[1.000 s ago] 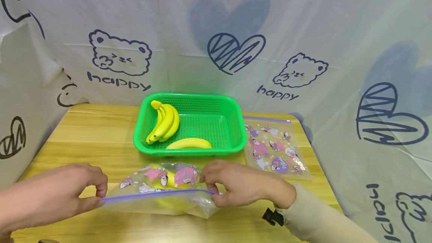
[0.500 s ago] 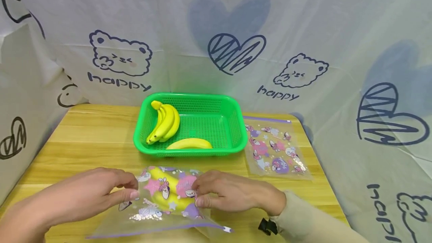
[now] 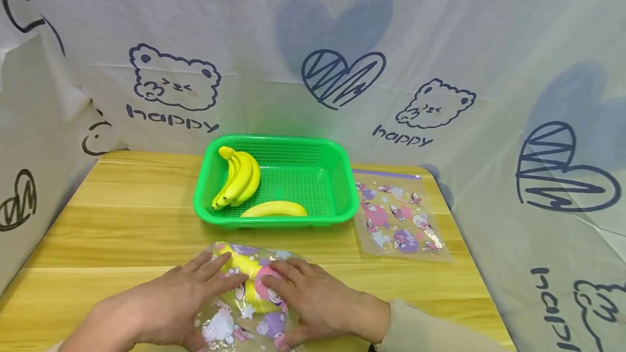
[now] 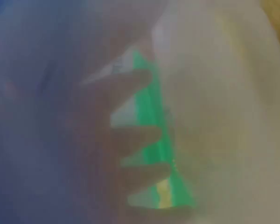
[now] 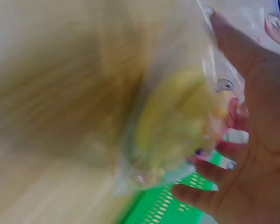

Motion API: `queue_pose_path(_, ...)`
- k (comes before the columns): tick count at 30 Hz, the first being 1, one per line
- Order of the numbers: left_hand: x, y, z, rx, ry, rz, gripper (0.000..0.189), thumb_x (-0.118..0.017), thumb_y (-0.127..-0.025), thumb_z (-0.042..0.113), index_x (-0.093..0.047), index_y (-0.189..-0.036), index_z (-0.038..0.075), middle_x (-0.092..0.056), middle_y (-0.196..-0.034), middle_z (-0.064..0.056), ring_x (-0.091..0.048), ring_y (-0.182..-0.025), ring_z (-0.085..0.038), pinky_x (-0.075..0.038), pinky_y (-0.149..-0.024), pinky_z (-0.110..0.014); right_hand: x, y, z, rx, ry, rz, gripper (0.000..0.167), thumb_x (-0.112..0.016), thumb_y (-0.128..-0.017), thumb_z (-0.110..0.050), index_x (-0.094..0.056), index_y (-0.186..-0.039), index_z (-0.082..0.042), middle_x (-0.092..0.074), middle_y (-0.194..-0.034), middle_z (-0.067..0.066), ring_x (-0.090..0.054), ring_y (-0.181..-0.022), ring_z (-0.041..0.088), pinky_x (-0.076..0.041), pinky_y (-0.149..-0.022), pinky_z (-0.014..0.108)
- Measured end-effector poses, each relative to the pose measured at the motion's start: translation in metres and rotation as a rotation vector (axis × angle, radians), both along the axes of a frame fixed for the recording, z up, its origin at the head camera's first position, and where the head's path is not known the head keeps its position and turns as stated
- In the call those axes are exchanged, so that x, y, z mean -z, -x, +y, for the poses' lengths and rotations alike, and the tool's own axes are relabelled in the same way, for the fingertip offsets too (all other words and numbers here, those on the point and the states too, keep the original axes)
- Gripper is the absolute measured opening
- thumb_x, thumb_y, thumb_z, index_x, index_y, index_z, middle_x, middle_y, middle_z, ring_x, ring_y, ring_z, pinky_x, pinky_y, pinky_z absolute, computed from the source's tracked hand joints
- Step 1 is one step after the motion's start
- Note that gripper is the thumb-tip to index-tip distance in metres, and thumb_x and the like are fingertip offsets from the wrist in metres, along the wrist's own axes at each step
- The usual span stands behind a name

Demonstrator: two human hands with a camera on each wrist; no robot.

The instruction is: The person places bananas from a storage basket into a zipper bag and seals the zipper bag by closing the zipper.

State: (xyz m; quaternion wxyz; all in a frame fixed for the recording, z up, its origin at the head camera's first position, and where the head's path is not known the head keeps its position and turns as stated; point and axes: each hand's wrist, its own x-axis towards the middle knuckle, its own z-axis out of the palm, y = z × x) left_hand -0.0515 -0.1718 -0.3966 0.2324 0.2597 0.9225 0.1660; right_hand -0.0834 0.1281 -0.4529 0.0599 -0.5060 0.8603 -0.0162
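Note:
Bananas (image 3: 237,258) lie inside a clear printed zip bag (image 3: 222,326) near the table's front edge. My left hand (image 3: 163,300) rests on the bag's left side, its fingers spread over the plastic. From the right, my right hand (image 3: 330,306) touches the bag with fingers extended. The bag's zip edge falls outside the head view. In the right wrist view, the bag hangs tilted beside my right hand (image 5: 266,140), the yellow fruit (image 5: 172,112) showing through. The left wrist view is badly blurred; spread fingers (image 4: 135,140) stand out against green.
Behind the bag stands a green basket (image 3: 348,208) with a bunch of bananas (image 3: 239,178) and a single banana (image 3: 275,209). To its right lies a flat printed zip bag (image 3: 401,216). A patterned cloth (image 3: 264,31) hangs around the wooden table (image 3: 122,211).
The bag's zip edge has swung toward me and out of the head view. Both hands have left the zip edge, come closer together, and spread onto the bag's sides.

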Motion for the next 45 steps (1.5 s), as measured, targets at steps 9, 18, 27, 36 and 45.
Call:
queue_pose_path(9, 0.019, 0.004, 0.002, -0.027, 0.083, 0.086, 0.122, -0.100, -0.058, 0.041, -0.040, -0.162, 0.019, -0.024, -0.171, -0.025, -0.019, -0.156, -0.057, -0.031, -0.108, -0.082, 0.034, 0.004, -0.016, 0.035, 0.048, 0.340, 0.106, -0.070, -0.085, -0.076, -0.032, -0.164, -0.016, -0.036, -0.164, 0.012, -0.043, -0.146, 0.031, -0.044, -0.117, 0.044)
queue_pose_path(18, 0.030, 0.008, -0.009, -0.077, 0.150, 0.228, 0.120, -0.100, -0.061, 0.023, -0.037, -0.163, 0.013, -0.027, -0.169, -0.027, -0.020, -0.156, -0.055, -0.033, -0.104, -0.084, 0.036, 0.015, -0.047, 0.150, 0.036, 0.379, 0.102, -0.073, -0.086, -0.071, -0.035, -0.162, -0.015, -0.040, -0.162, 0.016, -0.049, -0.143, 0.034, -0.049, -0.113, 0.043)
queue_pose_path(27, 0.024, 0.008, -0.019, -0.054, 0.091, 0.140, 0.101, -0.097, -0.068, 0.035, -0.051, -0.154, 0.010, -0.043, -0.161, -0.028, -0.037, -0.147, -0.059, -0.038, -0.101, -0.082, 0.017, 0.006, -0.049, 0.118, 0.059, 0.246, 0.096, -0.078, -0.083, -0.067, -0.042, -0.156, -0.016, -0.046, -0.158, 0.011, -0.051, -0.141, 0.033, -0.045, -0.117, 0.044)
queue_pose_path(36, 0.016, 0.009, 0.000, -0.113, 0.069, 0.520, 0.070, -0.094, -0.076, 0.034, -0.066, -0.135, 0.010, -0.067, -0.130, -0.015, -0.064, -0.121, -0.041, -0.056, -0.092, -0.062, 0.015, 0.002, -0.042, -0.011, 0.184, 0.239, 0.068, -0.072, -0.093, -0.060, -0.057, -0.141, -0.015, -0.056, -0.146, 0.004, -0.054, -0.132, 0.021, -0.042, -0.117, 0.032)
queue_pose_path(45, 0.027, 0.014, 0.028, -0.051, 0.061, 0.548, 0.059, -0.088, -0.081, 0.026, -0.067, -0.133, 0.009, -0.068, -0.135, -0.015, -0.063, -0.128, -0.041, -0.048, -0.102, -0.069, 0.004, 0.012, -0.034, 0.058, 0.340, 0.116, 0.049, -0.073, -0.098, -0.044, -0.062, -0.134, -0.011, -0.062, -0.137, 0.006, -0.058, -0.130, 0.021, -0.044, -0.118, 0.037)
